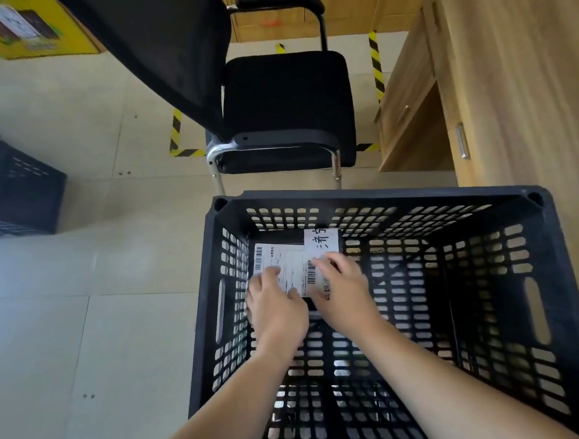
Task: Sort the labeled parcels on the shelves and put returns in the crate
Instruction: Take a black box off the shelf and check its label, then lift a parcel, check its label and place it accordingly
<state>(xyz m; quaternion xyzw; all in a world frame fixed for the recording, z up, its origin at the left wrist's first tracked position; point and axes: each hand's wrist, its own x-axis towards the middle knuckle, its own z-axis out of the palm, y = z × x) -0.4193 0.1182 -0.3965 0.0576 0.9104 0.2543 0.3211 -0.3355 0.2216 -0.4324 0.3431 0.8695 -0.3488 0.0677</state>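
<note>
Left hand (pixel 276 307): fingers extended and slightly spread, lying flat on the near-left part of the parcel (pixel 315 299). Right hand (pixel 343 288): fingers extended, laid across the parcel's right part, fingertips on the printed shipping label (pixel 286 263). Neither thumb is visible, so it cannot be told whether either hooks under an edge.

The parcel is dark, lies label-up inside the black crate (pixel 385 195), low in the far-left corner and close against the left wall. A white slip with handwritten characters (pixel 324 242) sits at the parcel's far-right corner, overlapping the label. Both forearms reach down over the crate's near rim.

The crate has perforated walls and slotted handles and stands on a tiled floor. Behind it stands a black chair (pixel 286 95) within yellow-and-black floor tape (pixel 176 132). A wooden desk (pixel 530 82) is to the right, a second black crate (pixel 20 183) is to the left, and a yellow carton (pixel 32 12) is at far left.
</note>
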